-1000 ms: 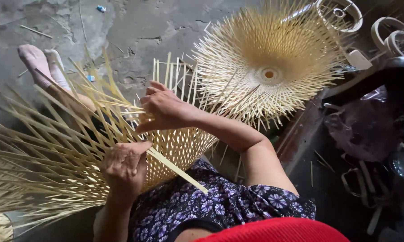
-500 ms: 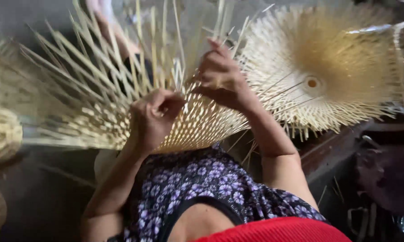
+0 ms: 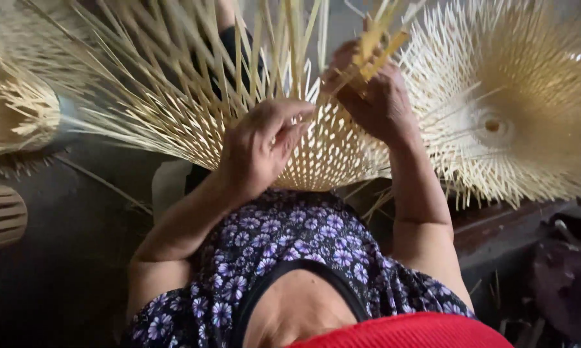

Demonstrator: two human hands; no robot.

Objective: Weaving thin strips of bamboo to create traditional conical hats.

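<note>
1. A half-woven bamboo piece [image 3: 332, 151] lay across the person's lap, its open lattice of pale strips rounded toward the body and its loose ends fanning upward and to the left.
2. The left hand [image 3: 261, 145] rested on the near face of the weave, fingers half curled and pressed against the strips; whether it pinched one strip could not be told.
3. The right hand [image 3: 374, 96] sat higher and further right, at the upper edge of the woven part, closed around a few upright bamboo strips [image 3: 381, 42] that stuck up between the fingers.
4. The two hands were near each other but apart, with the woven lattice running under and between them.
5. A second, finished-looking round bamboo weave [image 3: 516, 109] lay just to the right of the right hand, its spokes radiating from a small centre hole.
6. More bamboo work [image 3: 13, 116] showed at the left edge, blurred, and a small ribbed basket [image 3: 0, 216] lay below it on the dark floor.
7. The person wore a dark dress with purple flowers [image 3: 284, 238], seen below both forearms.
</note>
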